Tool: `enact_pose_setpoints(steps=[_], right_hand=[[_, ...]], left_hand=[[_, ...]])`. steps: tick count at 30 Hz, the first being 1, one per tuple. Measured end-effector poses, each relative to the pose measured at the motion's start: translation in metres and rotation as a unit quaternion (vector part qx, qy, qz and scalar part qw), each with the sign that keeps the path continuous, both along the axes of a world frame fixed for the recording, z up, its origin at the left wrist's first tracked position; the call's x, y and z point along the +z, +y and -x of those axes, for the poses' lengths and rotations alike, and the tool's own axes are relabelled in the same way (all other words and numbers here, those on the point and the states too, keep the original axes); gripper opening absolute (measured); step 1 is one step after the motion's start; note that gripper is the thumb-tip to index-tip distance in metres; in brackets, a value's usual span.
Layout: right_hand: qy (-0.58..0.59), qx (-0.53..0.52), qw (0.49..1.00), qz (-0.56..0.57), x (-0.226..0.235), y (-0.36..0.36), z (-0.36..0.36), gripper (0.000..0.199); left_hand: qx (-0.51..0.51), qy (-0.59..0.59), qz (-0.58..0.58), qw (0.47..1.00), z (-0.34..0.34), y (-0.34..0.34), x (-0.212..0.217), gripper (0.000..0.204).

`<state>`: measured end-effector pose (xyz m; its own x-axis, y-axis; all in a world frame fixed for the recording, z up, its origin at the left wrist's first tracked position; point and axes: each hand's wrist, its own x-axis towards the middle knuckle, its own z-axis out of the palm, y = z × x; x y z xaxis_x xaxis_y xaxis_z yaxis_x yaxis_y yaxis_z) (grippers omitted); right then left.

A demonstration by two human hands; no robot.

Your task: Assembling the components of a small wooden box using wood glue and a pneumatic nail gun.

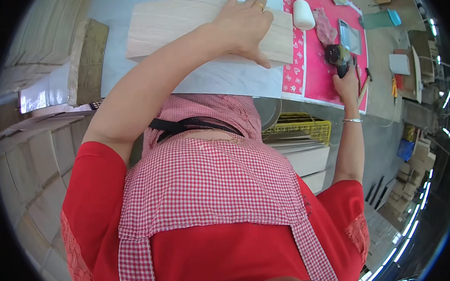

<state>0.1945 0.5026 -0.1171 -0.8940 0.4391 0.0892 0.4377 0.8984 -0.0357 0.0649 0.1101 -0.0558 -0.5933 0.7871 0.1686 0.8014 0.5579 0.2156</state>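
Note:
My left hand spans a long, pale wooden block or box on the white tabletop. Its thumb bends over the near edge and its fingers curl toward the far side, so the hand grips the wood. To the right, my right hand is closed round the handle of a dark, drill-like power tool with a rounded body. That tool is over a bright pink mat; its exact kind is hard to make out. Next to the wood stands a white bottle with a red tip.
A crumpled pink cloth or bag and a flat tray-like piece lie on the mat. Beyond are a teal bottle and a white box. Wrapped boards stand at left. A yellow crate sits below the table.

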Motion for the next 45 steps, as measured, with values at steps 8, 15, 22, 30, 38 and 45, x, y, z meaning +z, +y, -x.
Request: enact_pose_setpoints(steps=[8,15,22,30,38,45], right_hand=[[-0.014,-0.05,0.959,0.277,0.111,-0.073,-0.025,0.03],[0.012,0.032,0.921,0.388,0.151,-0.168,-0.048,0.022],[-0.006,0.048,0.925,0.376,0.154,-0.184,-0.042,0.023],[-0.05,-0.018,0.928,0.369,0.164,-0.193,-0.036,0.023],[-0.061,0.065,0.944,0.319,0.168,-0.194,-0.028,0.024],[-0.066,-0.005,0.938,0.34,0.177,-0.215,-0.028,0.031]], left_hand=[[0.0,-0.06,0.032,0.998,0.004,0.006,0.003,0.085],[0.073,0.131,0.0,0.989,-0.014,0.002,0.006,0.07],[0.032,-0.039,0.024,0.998,0.001,0.006,0.014,0.069],[-0.013,-0.1,-0.002,0.995,0.016,0.001,0.012,0.067],[0.0,-0.014,-0.04,0.999,0.003,-0.013,0.008,0.076],[-0.103,-0.061,-0.12,0.986,0.035,-0.159,0.015,0.08]])
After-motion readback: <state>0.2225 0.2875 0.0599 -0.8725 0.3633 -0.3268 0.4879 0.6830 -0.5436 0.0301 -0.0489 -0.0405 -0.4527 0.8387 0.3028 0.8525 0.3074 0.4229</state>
